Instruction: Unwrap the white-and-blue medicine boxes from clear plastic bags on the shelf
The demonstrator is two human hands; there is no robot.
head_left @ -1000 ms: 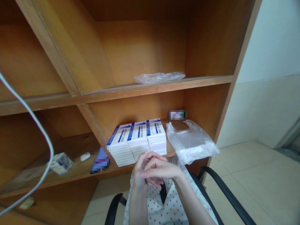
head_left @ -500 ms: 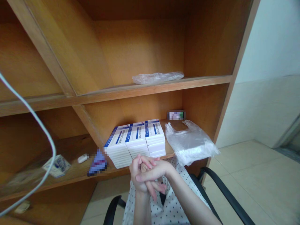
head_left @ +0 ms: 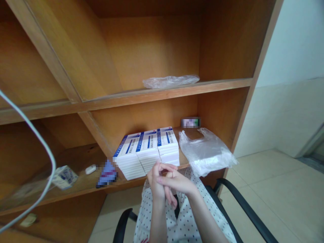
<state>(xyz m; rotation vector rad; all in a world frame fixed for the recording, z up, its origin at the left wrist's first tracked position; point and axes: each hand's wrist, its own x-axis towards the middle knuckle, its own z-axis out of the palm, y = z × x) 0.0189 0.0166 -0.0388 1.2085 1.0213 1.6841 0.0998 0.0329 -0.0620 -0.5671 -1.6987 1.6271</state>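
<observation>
Left hand (head_left: 155,182) and right hand (head_left: 180,181) clasped, fingers interlocked, holding no object, just before box stacks (head_left: 148,152) on shelf (head_left: 126,182). Advised: part hands before gripping any box.

Lower shelf (head_left: 126,182): 3 box stacks (head_left: 148,150), plastic bag (head_left: 207,153); upper shelf (head_left: 177,91): flat clear bag (head_left: 170,81).

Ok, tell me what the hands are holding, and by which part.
No object: the right hand is closed over the fingers of the left hand, just in front of the stacked boxes.
</observation>
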